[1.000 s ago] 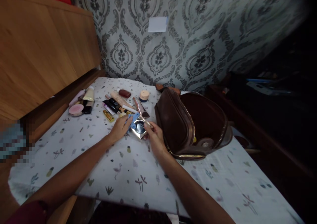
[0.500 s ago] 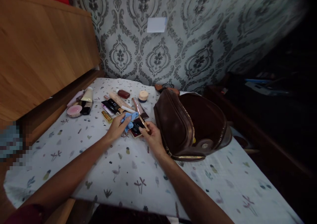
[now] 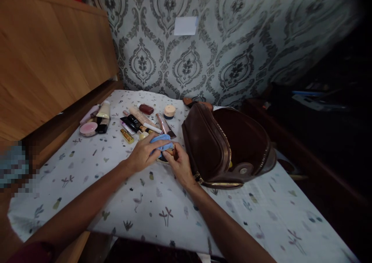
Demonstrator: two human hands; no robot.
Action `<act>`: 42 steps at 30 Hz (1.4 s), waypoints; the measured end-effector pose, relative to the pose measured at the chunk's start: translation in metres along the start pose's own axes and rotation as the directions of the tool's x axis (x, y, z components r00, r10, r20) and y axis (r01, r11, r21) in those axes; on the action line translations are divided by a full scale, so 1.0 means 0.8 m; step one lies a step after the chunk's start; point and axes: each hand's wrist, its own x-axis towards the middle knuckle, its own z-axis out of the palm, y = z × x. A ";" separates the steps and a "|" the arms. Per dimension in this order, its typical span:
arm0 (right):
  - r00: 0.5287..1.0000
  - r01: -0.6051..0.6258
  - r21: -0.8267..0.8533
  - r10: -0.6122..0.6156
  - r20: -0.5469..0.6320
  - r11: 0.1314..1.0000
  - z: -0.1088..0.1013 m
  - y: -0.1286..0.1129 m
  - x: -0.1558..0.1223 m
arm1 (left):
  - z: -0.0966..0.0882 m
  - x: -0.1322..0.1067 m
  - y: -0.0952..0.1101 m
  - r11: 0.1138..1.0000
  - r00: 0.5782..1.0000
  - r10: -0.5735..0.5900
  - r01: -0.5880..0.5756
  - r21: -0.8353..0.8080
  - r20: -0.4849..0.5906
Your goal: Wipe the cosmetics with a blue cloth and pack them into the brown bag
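Note:
My left hand (image 3: pixel 143 153) presses a blue cloth (image 3: pixel 161 142) down on a small compact case (image 3: pixel 166 156) that lies on the table. Fingers of my right hand (image 3: pixel 178 161) pinch the near right edge of that case; most of the case is hidden under the cloth and both hands. An open brown leather bag (image 3: pixel 229 146) lies on its side just right of my right hand.
Several cosmetics lie beyond my hands: tubes (image 3: pixel 142 118), a gold lipstick (image 3: pixel 127 136), a pink round compact (image 3: pixel 88 128), a small jar (image 3: pixel 169 111). The table carries a white printed cloth (image 3: pixel 151 205). A wooden cabinet (image 3: pixel 49 57) stands left, patterned wallpaper behind.
The compact's raised lid has come down. The blue cloth has slid from its left side to on top of it, and both hands have closed in over it.

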 end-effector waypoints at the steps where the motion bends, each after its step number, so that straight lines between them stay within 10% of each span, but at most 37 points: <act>1: 1.000 0.001 0.013 -0.001 0.004 1.000 0.000 0.000 0.000 | 0.000 0.000 0.001 1.000 1.000 -0.003 0.003 0.014 0.000; 13: 0.972 -0.162 0.282 0.202 -0.119 0.946 0.002 0.015 0.006 | 0.013 0.000 -0.010 0.970 0.979 -0.187 0.172 -0.170 -0.075; 24: 0.900 -0.239 0.661 0.418 -0.124 0.711 0.003 0.020 0.014 | 0.012 0.002 -0.005 0.874 0.939 -0.343 0.329 -0.357 0.027; 42: 0.795 -0.372 0.698 0.599 -0.101 0.612 0.003 -0.005 0.018 | 0.015 -0.001 -0.030 0.474 0.852 -0.468 0.468 -0.746 0.237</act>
